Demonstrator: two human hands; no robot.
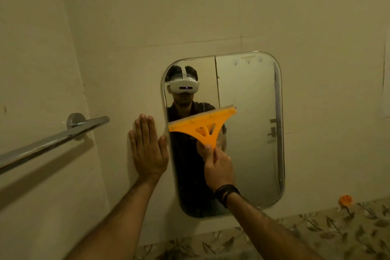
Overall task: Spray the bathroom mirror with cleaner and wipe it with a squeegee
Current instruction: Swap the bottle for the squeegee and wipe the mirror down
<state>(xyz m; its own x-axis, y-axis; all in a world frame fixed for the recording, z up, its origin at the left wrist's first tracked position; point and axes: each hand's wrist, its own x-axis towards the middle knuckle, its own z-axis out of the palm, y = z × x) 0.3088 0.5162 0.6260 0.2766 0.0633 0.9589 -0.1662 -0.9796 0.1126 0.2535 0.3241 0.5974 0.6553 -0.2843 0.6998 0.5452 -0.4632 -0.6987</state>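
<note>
A rounded rectangular mirror [251, 133] hangs on the beige tiled wall. My right hand [218, 167] grips the handle of an orange squeegee [203, 125]. Its blade lies tilted against the glass, left end near the mirror's left edge, right end higher toward the middle. My left hand [147, 148] rests flat on the wall just left of the mirror, fingers together and pointing up, holding nothing. No spray bottle is in view.
A chrome towel bar [52, 141] juts from the left wall toward the camera. A leaf-patterned tile band [316, 230] runs below the mirror. A small orange hook [345, 200] sticks to the wall at lower right.
</note>
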